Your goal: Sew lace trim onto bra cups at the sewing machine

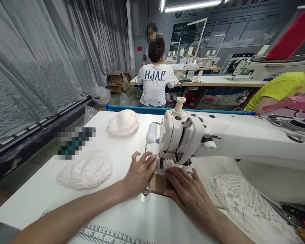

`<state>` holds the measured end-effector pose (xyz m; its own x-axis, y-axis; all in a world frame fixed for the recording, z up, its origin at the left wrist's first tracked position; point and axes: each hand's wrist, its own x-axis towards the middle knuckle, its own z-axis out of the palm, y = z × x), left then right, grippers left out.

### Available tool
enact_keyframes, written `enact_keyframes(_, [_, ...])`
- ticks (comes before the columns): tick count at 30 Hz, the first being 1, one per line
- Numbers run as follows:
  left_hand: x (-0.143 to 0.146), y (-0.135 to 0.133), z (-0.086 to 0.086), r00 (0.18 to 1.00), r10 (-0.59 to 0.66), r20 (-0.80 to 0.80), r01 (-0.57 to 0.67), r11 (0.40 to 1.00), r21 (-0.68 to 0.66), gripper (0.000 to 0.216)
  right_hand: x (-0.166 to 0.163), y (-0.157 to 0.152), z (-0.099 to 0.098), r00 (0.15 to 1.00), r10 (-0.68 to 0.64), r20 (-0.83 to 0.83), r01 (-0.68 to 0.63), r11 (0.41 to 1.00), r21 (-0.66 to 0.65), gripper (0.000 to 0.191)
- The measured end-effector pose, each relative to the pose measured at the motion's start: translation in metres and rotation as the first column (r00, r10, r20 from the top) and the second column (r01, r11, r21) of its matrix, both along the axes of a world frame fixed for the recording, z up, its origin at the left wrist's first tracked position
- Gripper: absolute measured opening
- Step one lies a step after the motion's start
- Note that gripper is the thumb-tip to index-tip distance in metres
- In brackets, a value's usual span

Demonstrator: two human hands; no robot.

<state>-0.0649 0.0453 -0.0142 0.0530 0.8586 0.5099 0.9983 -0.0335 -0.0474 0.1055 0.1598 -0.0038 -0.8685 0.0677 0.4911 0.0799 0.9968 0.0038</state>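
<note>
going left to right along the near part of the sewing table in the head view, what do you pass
white lace pile → left hand → right hand → spread lace fabric

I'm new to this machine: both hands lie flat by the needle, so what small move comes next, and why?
Probably feed the pale fabric piece slightly backward under the needle: left hand and right hand press flat on either side of the foot of the white sewing machine.

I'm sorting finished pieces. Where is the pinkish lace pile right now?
In the head view, the pinkish lace pile lies far back on the white table, beyond the left hand and just left of the sewing machine.
</note>
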Motion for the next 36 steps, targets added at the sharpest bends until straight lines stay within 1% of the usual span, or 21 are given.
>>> enact_keyframes(7, [-0.002, 0.000, 0.000, 0.998, -0.014, 0.069, 0.014, 1.000, -0.001, 0.045, -0.007, 0.008, -0.007, 0.989, -0.145, 0.005, 0.145, 0.988, 0.048, 0.041])
enact_keyframes(10, [0.000, -0.002, 0.005, 0.990, -0.026, 0.138, 0.025, 1.000, 0.012, 0.043, -0.008, 0.007, 0.003, 0.993, -0.113, 0.042, 0.116, 0.991, -0.064, 0.036])
enact_keyframes(12, [0.006, -0.008, 0.012, 0.971, -0.025, 0.237, 0.028, 1.000, -0.010, 0.039, -0.003, 0.003, 0.018, 0.997, 0.001, 0.072, 0.013, 0.980, -0.198, 0.037])
enact_keyframes(13, [0.010, -0.013, 0.017, 0.948, -0.020, 0.316, 0.037, 0.998, -0.048, 0.039, 0.002, 0.001, 0.026, 0.992, 0.087, 0.096, -0.052, 0.947, -0.318, 0.036])
enact_keyframes(14, [0.014, -0.020, 0.023, 0.907, -0.009, 0.420, 0.059, 0.993, -0.105, 0.043, 0.008, -0.001, 0.035, 0.976, 0.184, 0.113, -0.112, 0.879, -0.463, 0.033])
enact_keyframes(15, [0.019, -0.028, 0.028, 0.836, 0.012, 0.549, 0.098, 0.981, -0.170, 0.049, 0.014, -0.003, 0.043, 0.955, 0.275, 0.113, -0.144, 0.761, -0.633, 0.031])
enact_keyframes(16, [0.024, -0.037, 0.034, 0.725, 0.048, 0.687, 0.153, 0.961, -0.229, 0.052, 0.022, -0.004, 0.050, 0.937, 0.337, 0.097, -0.137, 0.608, -0.782, 0.030])
enact_keyframes(17, [0.030, -0.045, 0.040, 0.569, 0.100, 0.816, 0.212, 0.941, -0.263, 0.050, 0.029, -0.005, 0.055, 0.928, 0.366, 0.068, -0.115, 0.455, -0.883, 0.030])
enact_keyframes(18, [0.036, -0.053, 0.045, 0.377, 0.156, 0.913, 0.262, 0.927, -0.267, 0.044, 0.037, -0.005, 0.058, 0.926, 0.374, 0.048, -0.082, 0.324, -0.943, 0.031])
enact_keyframes(19, [0.042, -0.061, 0.050, 0.168, 0.202, 0.965, 0.291, 0.925, -0.244, 0.038, 0.045, -0.006, 0.060, 0.925, 0.378, 0.033, -0.056, 0.222, -0.973, 0.032])
enact_keyframes(20, [0.048, -0.067, 0.054, -0.028, 0.229, 0.973, 0.300, 0.931, -0.210, 0.034, 0.052, -0.007, 0.061, 0.923, 0.384, 0.025, -0.035, 0.148, -0.988, 0.033])
enact_keyframes(21, [0.055, -0.073, 0.058, -0.186, 0.240, 0.953, 0.299, 0.938, -0.178, 0.032, 0.059, -0.010, 0.061, 0.918, 0.396, 0.027, -0.012, 0.096, -0.995, 0.034])
enact_keyframes(22, [0.061, -0.079, 0.061, -0.297, 0.242, 0.924, 0.298, 0.943, -0.151, 0.031, 0.066, -0.014, 0.062, 0.908, 0.417, 0.031, 0.005, 0.064, -0.998, 0.035])
enact_keyframes(23, [0.067, -0.083, 0.063, -0.366, 0.245, 0.898, 0.306, 0.943, -0.133, 0.031, 0.072, -0.020, 0.063, 0.898, 0.439, 0.035, 0.017, 0.045, -0.999, 0.035])
enact_keyframes(25, [0.080, -0.092, 0.066, -0.395, 0.276, 0.876, 0.351, 0.927, -0.134, 0.031, 0.081, -0.036, 0.065, 0.878, 0.476, 0.046, 0.026, 0.048, -0.998, 0.036])
enact_keyframes(28, [0.094, -0.105, 0.066, -0.332, 0.327, 0.885, 0.415, 0.893, -0.174, 0.032, 0.089, -0.065, 0.066, 0.874, 0.478, 0.085, 0.027, 0.128, -0.991, 0.034])
enact_keyframes(29, [0.098, -0.109, 0.065, -0.310, 0.330, 0.892, 0.425, 0.887, -0.180, 0.033, 0.091, -0.074, 0.064, 0.878, 0.465, 0.108, 0.052, 0.133, -0.990, 0.033])
enact_keyframes(30, [0.101, -0.113, 0.063, -0.295, 0.322, 0.900, 0.427, 0.887, -0.177, 0.033, 0.094, -0.082, 0.061, 0.880, 0.458, 0.129, 0.088, 0.111, -0.990, 0.032])
enact_keyframes(32, [0.105, -0.122, 0.058, -0.302, 0.308, 0.902, 0.411, 0.896, -0.169, 0.034, 0.099, -0.095, 0.055, 0.873, 0.466, 0.146, 0.157, 0.015, -0.987, 0.031])
enact_keyframes(34, [0.109, -0.132, 0.050, -0.354, 0.330, 0.875, 0.406, 0.897, -0.174, 0.036, 0.106, -0.102, 0.048, 0.862, 0.488, 0.138, 0.201, -0.080, -0.976, 0.030])
enact_keyframes(36, [0.115, -0.141, 0.040, -0.414, 0.381, 0.827, 0.434, 0.881, -0.189, 0.038, 0.113, -0.107, 0.042, 0.861, 0.491, 0.128, 0.229, -0.151, -0.962, 0.030])
